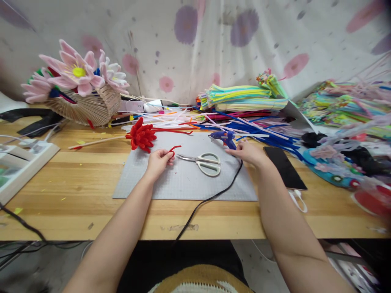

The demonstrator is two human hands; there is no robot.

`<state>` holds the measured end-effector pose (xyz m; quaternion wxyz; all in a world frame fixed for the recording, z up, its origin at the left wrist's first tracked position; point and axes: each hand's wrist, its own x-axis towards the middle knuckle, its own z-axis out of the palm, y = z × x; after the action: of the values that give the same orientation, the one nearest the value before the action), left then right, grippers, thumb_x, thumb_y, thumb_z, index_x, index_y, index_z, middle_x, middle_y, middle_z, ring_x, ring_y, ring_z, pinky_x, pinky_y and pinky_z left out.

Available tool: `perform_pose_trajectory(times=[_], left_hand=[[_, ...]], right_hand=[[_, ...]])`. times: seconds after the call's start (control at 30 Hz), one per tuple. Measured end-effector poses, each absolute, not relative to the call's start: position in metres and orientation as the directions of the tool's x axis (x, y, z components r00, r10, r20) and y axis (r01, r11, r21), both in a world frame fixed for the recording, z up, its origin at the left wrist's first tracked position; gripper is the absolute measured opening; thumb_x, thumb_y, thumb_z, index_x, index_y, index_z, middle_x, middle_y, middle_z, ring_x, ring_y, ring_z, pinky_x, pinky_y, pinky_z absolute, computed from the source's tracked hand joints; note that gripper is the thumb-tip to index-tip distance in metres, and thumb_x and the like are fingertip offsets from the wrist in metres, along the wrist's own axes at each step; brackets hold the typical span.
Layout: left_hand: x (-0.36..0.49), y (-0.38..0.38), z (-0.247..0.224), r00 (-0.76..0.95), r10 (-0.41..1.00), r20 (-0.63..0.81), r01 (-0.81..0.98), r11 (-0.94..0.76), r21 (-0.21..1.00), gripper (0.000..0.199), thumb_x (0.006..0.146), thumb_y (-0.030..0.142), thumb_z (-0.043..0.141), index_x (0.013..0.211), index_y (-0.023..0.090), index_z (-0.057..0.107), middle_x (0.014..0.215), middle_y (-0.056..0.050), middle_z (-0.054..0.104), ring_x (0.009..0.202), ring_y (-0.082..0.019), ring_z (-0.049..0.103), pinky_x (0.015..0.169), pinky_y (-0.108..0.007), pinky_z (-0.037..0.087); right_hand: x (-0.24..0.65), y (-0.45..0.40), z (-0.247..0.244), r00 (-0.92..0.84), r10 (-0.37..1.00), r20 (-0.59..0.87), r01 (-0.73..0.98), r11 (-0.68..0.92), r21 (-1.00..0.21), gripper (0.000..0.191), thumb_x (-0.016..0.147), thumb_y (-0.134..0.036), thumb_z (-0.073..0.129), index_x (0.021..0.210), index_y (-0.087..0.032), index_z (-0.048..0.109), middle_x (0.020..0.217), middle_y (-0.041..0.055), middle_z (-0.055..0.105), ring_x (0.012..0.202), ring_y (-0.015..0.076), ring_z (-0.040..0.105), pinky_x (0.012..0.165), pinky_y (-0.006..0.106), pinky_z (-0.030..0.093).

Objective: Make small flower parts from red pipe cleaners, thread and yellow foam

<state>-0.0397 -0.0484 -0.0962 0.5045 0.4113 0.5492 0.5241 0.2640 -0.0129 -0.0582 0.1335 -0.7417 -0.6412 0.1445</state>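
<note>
My left hand (161,162) pinches a short, curled red pipe cleaner (175,147) above the grey cutting mat (183,185). At the mat's upper right, my right hand (247,152) is at the handle of a blue glue gun (224,137); its fingers are bent, and how firmly they hold it is hard to see. Between my hands lie scissors (209,164) with pale handles, their blades toward my left hand. A red fuzzy flower (142,136) on a pale stick rests at the mat's upper left corner.
Behind the mat lie loose pipe cleaners (269,132) and yellow-green bundles (241,95). A basket (88,106) of pink flowers stands back left, a white tray (30,173) at left. A phone (284,167) lies right of the mat; a black cord (210,198) crosses its front edge.
</note>
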Motion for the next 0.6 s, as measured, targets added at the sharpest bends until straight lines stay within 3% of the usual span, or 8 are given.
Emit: perform_pose_trajectory(times=[0.07, 0.13, 0.27, 0.37, 0.6], left_hand=[[-0.038, -0.049, -0.095, -0.134, 0.983, -0.129, -0.086, 0.118, 0.989, 0.018, 0.061, 0.023, 0.071, 0.064, 0.009, 0.062, 0.058, -0.004, 0.063, 0.047, -0.008, 0.055, 0.046, -0.02, 0.047], [-0.036, -0.051, -0.094, -0.116, 0.983, -0.139, -0.093, 0.129, 0.987, 0.018, 0.061, 0.023, 0.072, 0.064, 0.009, 0.062, 0.058, -0.004, 0.063, 0.047, -0.008, 0.055, 0.045, -0.019, 0.047], [-0.034, -0.054, -0.091, -0.096, 0.981, -0.17, -0.112, 0.16, 0.981, 0.018, 0.059, 0.024, 0.074, 0.063, 0.01, 0.062, 0.057, -0.004, 0.063, 0.046, -0.008, 0.054, 0.045, -0.018, 0.045], [-0.035, -0.055, -0.091, -0.086, 0.981, -0.173, -0.101, 0.164, 0.981, 0.02, 0.059, 0.025, 0.073, 0.062, 0.01, 0.062, 0.057, -0.004, 0.063, 0.046, -0.008, 0.054, 0.044, -0.018, 0.044], [-0.038, -0.054, -0.092, -0.091, 0.984, -0.151, -0.074, 0.145, 0.987, 0.022, 0.059, 0.029, 0.072, 0.066, 0.011, 0.063, 0.061, -0.004, 0.064, 0.048, -0.008, 0.054, 0.044, -0.018, 0.043]], right_hand=[[0.253, -0.02, -0.048, -0.097, 0.989, -0.112, 0.899, 0.039, -0.436, 0.045, 0.063, -0.061, 0.059, 0.051, -0.019, 0.049, 0.047, 0.0, 0.047, 0.049, 0.0126, 0.043, 0.05, 0.027, 0.028], [0.23, -0.023, -0.045, -0.263, 0.963, -0.061, 0.805, 0.184, -0.564, 0.037, 0.07, -0.054, 0.056, 0.06, -0.018, 0.053, 0.054, -0.0005, 0.052, 0.051, 0.0109, 0.044, 0.05, 0.025, 0.029], [0.167, -0.013, -0.056, -0.423, 0.904, 0.065, 0.599, 0.333, -0.728, 0.021, 0.075, -0.038, 0.055, 0.078, -0.018, 0.061, 0.065, -0.0001, 0.058, 0.058, 0.0103, 0.049, 0.054, 0.023, 0.035], [0.129, -0.005, -0.068, -0.423, 0.902, 0.086, 0.512, 0.316, -0.799, 0.02, 0.078, -0.033, 0.052, 0.084, -0.018, 0.062, 0.066, -0.0006, 0.059, 0.059, 0.0098, 0.05, 0.055, 0.022, 0.036], [0.109, -0.003, -0.067, -0.38, 0.925, -0.028, 0.417, 0.144, -0.897, 0.012, 0.078, -0.024, 0.051, 0.071, -0.015, 0.057, 0.061, -0.0013, 0.055, 0.048, 0.0061, 0.046, 0.045, 0.018, 0.035]])
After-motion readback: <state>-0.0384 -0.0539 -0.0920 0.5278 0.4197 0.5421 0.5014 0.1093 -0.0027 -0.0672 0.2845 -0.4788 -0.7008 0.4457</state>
